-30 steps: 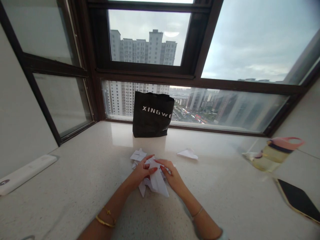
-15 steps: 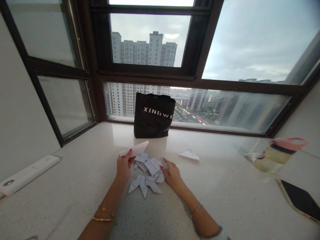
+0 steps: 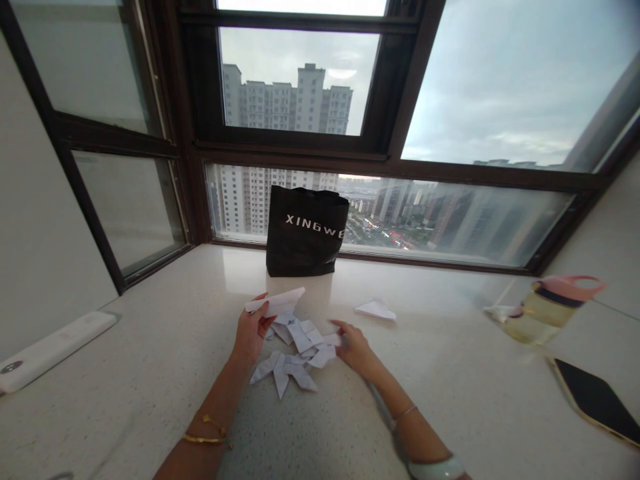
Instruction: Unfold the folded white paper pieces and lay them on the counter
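In my left hand [image 3: 251,332] is a folded sheet of white paper [image 3: 286,301], pinched between thumb and fingers above the left side of a pile. Folded white paper pieces [image 3: 303,335] make up this pile on the pale countertop, several with pointed ends. My right hand [image 3: 356,345] is at the pile's right edge, its fingers closed on the end of a folded paper piece [image 3: 330,341]; the fingers partly hide that end. Farther right, apart from the pile, lies another folded white paper [image 3: 376,309].
A black bag [image 3: 307,233] stands upright by the window, behind the pile. To the right are a bottle with a pink lid [image 3: 550,310] and a dark-screened phone [image 3: 597,400]. A white power strip [image 3: 57,350] lies on the left of the speckled countertop [image 3: 165,360].
My right hand has moved right and slightly down, and paper at the pile's right side has shifted with it. My left hand has carried its folded sheet slightly right.
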A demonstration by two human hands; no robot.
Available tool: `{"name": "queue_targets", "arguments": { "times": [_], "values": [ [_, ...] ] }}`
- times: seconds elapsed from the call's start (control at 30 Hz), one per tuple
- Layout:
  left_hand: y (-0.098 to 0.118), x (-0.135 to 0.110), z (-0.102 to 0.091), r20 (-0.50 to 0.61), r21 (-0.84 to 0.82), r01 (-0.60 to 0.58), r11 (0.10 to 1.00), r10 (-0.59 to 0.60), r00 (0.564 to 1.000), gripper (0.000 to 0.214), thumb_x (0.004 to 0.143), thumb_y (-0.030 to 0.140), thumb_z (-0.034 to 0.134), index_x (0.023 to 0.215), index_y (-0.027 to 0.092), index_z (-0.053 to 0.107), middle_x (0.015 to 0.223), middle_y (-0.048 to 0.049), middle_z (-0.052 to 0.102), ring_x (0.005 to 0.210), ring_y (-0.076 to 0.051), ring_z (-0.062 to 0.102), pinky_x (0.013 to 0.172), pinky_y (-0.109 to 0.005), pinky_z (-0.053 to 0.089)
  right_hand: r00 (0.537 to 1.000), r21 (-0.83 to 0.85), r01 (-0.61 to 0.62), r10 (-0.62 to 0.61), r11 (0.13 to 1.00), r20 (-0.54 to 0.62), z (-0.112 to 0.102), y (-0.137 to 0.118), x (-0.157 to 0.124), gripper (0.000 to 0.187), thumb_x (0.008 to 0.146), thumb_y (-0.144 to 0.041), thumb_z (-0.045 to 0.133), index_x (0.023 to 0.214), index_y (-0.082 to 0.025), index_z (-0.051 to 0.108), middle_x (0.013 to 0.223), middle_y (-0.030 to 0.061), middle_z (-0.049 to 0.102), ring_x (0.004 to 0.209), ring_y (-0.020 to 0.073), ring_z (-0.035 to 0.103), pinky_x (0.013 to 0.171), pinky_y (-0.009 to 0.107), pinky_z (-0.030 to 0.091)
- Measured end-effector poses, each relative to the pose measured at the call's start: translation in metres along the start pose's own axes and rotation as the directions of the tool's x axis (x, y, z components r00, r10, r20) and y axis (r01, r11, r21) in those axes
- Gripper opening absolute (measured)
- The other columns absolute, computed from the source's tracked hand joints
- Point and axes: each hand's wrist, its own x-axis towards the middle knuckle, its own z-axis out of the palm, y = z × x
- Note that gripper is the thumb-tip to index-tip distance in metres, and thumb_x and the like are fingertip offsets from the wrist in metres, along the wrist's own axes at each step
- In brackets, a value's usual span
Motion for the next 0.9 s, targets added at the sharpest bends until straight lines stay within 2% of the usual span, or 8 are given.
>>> {"name": "queue_targets", "arguments": {
  "times": [0.07,0.13,0.2,0.3,0.43,0.53,0.73,0.9],
  "values": [
    [-0.001,0.001,-0.001,0.001,-0.001,0.000,1.000,0.000,1.000,0.020,0.070,0.007,0.057,0.089,0.014,0.060,0.080,-0.0031,0.063,0.065,-0.009,0.061,0.057,-0.016,0.052,0.999,0.211,-0.047,0.051,0.976,-0.012,-0.006,-0.002,0.003,0.048,0.056,-0.012,0.059,0.103,-0.019,0.055,0.070,-0.0011,0.057,0.064,0.0141,0.053,0.062,0.028,0.043],
    [-0.001,0.002,-0.002,-0.007,-0.007,-0.007,1.000,0.007,1.000,0.021,0.070,0.007,0.056,0.090,0.014,0.060,0.080,-0.0031,0.063,0.066,-0.009,0.061,0.057,-0.016,0.052,0.995,0.435,-0.061,0.087,0.898,-0.040,-0.013,-0.005,0.005,0.043,0.058,-0.018,0.059,0.100,-0.019,0.054,0.062,-0.0051,0.052,0.048,0.0085,0.045,0.048,0.023,0.037],
    [-0.001,0.003,-0.003,-0.016,-0.009,-0.014,1.000,0.014,1.000,0.022,0.071,0.007,0.056,0.091,0.014,0.060,0.080,-0.0030,0.063,0.066,-0.009,0.061,0.058,-0.017,0.052,0.987,0.595,-0.043,0.126,0.803,-0.099,-0.022,-0.009,0.008,0.041,0.058,-0.023,0.061,0.098,-0.019,0.055,0.061,-0.0057,0.052,0.043,0.0056,0.038,0.042,0.020,0.030],
    [-0.002,0.004,-0.004,-0.022,-0.002,-0.013,1.000,0.013,1.000,0.022,0.071,0.007,0.055,0.091,0.014,0.060,0.081,-0.0032,0.064,0.067,-0.010,0.062,0.060,-0.017,0.052,0.960,0.722,0.030,0.180,0.691,-0.212,-0.037,-0.018,0.008,0.042,0.058,-0.029,0.066,0.098,-0.019,0.055,0.065,-0.0042,0.054,0.046,0.0052,0.039,0.043,0.019,0.029],
    [-0.004,0.002,-0.002,0.012,0.031,0.027,0.999,-0.028,1.000,0.026,0.070,0.011,0.058,0.095,0.016,0.060,0.083,-0.0027,0.064,0.069,-0.010,0.062,0.063,-0.019,0.052,0.932,0.771,0.110,0.204,0.627,-0.299,-0.050,-0.031,0.004,0.046,0.058,-0.031,0.070,0.100,-0.020,0.056,0.068,-0.0024,0.056,0.055,0.0070,0.045,0.047,0.019,0.033],
    [-0.008,-0.004,0.002,0.084,0.088,0.083,0.993,-0.090,0.992,0.028,0.068,0.014,0.062,0.096,0.015,0.059,0.084,-0.0032,0.065,0.069,-0.011,0.062,0.063,-0.021,0.053,0.940,0.778,0.130,0.172,0.615,-0.294,-0.049,-0.039,0.002,0.047,0.058,-0.032,0.070,0.101,-0.021,0.055,0.069,-0.0022,0.056,0.056,0.0075,0.046,0.048,0.019,0.034],
    [-0.022,-0.024,0.016,0.240,0.222,0.187,0.957,-0.240,0.941,0.028,0.064,0.021,0.068,0.089,0.015,0.060,0.080,-0.0043,0.064,0.067,-0.014,0.062,0.056,-0.025,0.053,0.966,0.727,0.116,0.093,0.677,-0.241,-0.037,-0.050,-0.002,0.046,0.060,-0.033,0.069,0.102,-0.021,0.053,0.070,-0.0026,0.054,0.053,0.0073,0.044,0.048,0.021,0.035],
    [-0.030,-0.034,0.022,0.231,0.322,0.192,0.927,-0.274,0.934,0.030,0.056,0.023,0.074,0.082,0.015,0.061,0.077,-0.0048,0.064,0.068,-0.017,0.062,0.057,-0.028,0.052,0.980,0.689,0.103,0.044,0.718,-0.193,-0.028,-0.057,-0.006,0.045,0.061,-0.035,0.067,0.101,-0.020,0.054,0.071,-0.0019,0.053,0.052,0.0077,0.045,0.049,0.021,0.038]
  ]
}}
